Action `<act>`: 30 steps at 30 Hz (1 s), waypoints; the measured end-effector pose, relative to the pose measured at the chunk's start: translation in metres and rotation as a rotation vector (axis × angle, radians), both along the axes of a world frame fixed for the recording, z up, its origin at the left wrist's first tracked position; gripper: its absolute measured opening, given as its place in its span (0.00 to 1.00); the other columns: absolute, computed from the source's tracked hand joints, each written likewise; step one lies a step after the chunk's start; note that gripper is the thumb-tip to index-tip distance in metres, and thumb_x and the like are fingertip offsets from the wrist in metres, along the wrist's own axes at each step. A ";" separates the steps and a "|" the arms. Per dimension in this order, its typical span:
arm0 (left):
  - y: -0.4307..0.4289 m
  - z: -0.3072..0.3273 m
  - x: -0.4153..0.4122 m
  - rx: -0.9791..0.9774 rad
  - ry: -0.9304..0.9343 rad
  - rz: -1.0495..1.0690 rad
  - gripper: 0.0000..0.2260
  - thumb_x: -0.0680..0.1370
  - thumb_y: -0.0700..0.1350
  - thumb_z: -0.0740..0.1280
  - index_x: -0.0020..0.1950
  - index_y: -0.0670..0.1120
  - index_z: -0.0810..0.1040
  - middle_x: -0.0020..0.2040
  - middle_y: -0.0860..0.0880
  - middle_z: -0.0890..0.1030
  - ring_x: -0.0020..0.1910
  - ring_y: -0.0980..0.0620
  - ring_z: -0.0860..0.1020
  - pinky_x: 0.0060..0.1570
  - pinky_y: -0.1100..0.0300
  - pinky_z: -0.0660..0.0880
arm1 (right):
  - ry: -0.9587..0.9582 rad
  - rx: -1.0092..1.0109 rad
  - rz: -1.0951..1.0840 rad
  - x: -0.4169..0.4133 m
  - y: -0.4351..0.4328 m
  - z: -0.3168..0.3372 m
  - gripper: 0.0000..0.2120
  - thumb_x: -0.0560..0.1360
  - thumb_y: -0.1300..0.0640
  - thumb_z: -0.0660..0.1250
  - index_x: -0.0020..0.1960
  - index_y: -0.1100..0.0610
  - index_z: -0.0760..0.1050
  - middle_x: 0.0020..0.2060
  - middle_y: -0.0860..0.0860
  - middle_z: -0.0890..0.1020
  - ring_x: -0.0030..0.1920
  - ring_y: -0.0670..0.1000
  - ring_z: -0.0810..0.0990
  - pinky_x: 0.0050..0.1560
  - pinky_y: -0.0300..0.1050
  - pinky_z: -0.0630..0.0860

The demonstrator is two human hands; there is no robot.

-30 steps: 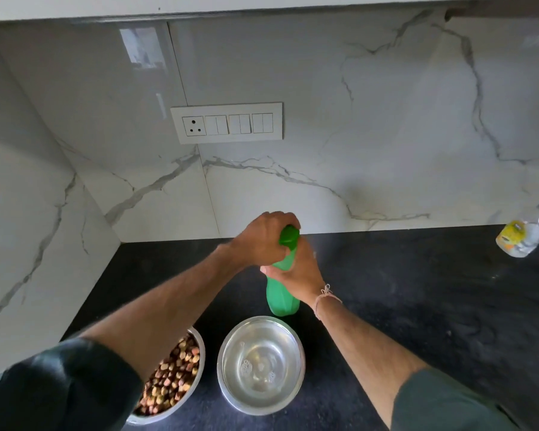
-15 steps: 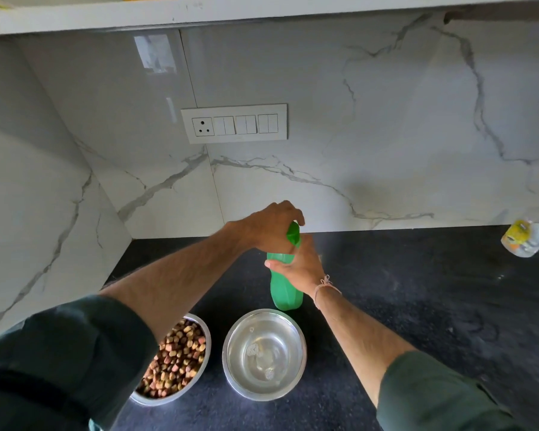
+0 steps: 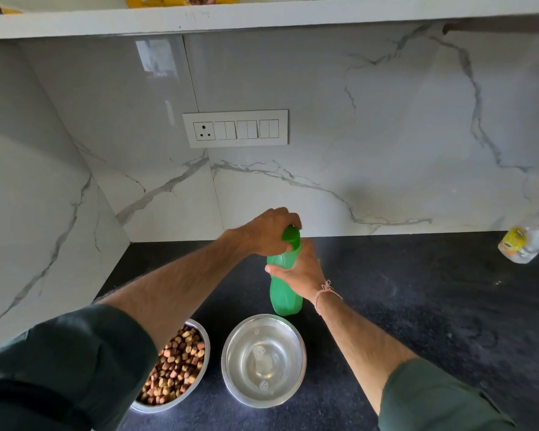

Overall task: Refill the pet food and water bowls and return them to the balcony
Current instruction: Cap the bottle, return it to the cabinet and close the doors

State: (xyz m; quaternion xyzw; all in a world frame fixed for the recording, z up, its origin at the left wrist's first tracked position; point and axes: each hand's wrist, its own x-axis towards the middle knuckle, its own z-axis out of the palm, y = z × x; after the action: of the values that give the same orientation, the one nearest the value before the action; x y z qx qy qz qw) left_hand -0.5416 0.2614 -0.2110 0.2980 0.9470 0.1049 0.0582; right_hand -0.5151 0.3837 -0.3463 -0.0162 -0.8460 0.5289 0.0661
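Here the left hand grips the cap of the upright green bottle, the right hand wraps its body, and the steel bowls sit just below the fingers.

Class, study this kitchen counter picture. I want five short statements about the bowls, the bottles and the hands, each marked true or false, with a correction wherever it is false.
1. The green bottle stands upright on the dark counter. True.
2. The left hand is on the green bottle's cap. True.
3. The right hand holds a spoon. False: it grips the body of the green bottle.
4. Both steel bowls hold kibble. False: only the left bowl does; the right bowl holds clear water.
5. The clear bottle stands between the two bowls. False: it is far off at the counter's right edge.
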 end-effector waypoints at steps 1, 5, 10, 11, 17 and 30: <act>-0.002 0.002 0.000 0.012 -0.028 -0.048 0.20 0.76 0.36 0.69 0.68 0.46 0.76 0.66 0.45 0.77 0.65 0.44 0.75 0.59 0.53 0.75 | 0.003 -0.006 -0.006 -0.001 0.001 -0.001 0.36 0.58 0.41 0.82 0.60 0.45 0.69 0.53 0.42 0.78 0.52 0.43 0.80 0.56 0.43 0.80; -0.001 -0.002 0.003 0.000 -0.007 0.001 0.24 0.75 0.48 0.73 0.70 0.50 0.73 0.73 0.47 0.69 0.70 0.46 0.69 0.63 0.50 0.75 | 0.003 0.020 0.018 -0.003 0.000 -0.005 0.30 0.59 0.37 0.81 0.56 0.43 0.74 0.53 0.42 0.80 0.52 0.42 0.81 0.56 0.46 0.82; -0.003 -0.014 -0.001 0.053 -0.009 0.080 0.26 0.77 0.56 0.73 0.70 0.47 0.73 0.62 0.46 0.74 0.56 0.49 0.75 0.48 0.59 0.73 | 0.003 -0.006 0.017 0.002 0.000 0.003 0.26 0.62 0.45 0.82 0.54 0.43 0.74 0.51 0.39 0.79 0.51 0.40 0.80 0.52 0.37 0.78; -0.005 -0.014 -0.001 0.076 -0.021 0.075 0.24 0.78 0.53 0.73 0.71 0.47 0.73 0.62 0.46 0.74 0.58 0.48 0.75 0.50 0.59 0.72 | 0.008 -0.017 0.015 0.003 -0.002 0.005 0.26 0.63 0.48 0.83 0.54 0.43 0.72 0.50 0.39 0.79 0.50 0.40 0.80 0.50 0.35 0.76; -0.015 -0.020 0.011 0.340 -0.098 0.117 0.34 0.77 0.50 0.74 0.80 0.49 0.65 0.71 0.47 0.74 0.68 0.47 0.75 0.62 0.59 0.74 | 0.035 -0.074 0.012 0.015 0.002 0.026 0.25 0.62 0.53 0.83 0.53 0.44 0.74 0.47 0.43 0.83 0.48 0.41 0.83 0.49 0.41 0.81; -0.025 0.070 0.081 0.980 0.019 0.045 0.35 0.69 0.65 0.76 0.69 0.57 0.64 0.61 0.56 0.82 0.59 0.59 0.82 0.55 0.58 0.81 | 0.420 -0.134 0.170 0.069 0.015 0.297 0.31 0.64 0.36 0.79 0.61 0.44 0.72 0.47 0.41 0.85 0.44 0.36 0.84 0.44 0.35 0.80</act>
State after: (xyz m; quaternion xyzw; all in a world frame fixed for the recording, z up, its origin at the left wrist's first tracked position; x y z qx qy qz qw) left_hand -0.4607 0.2364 -0.1408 0.2706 0.7930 0.5367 -0.0996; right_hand -0.4463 0.3987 -0.0495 0.1612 -0.7748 0.5794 0.1947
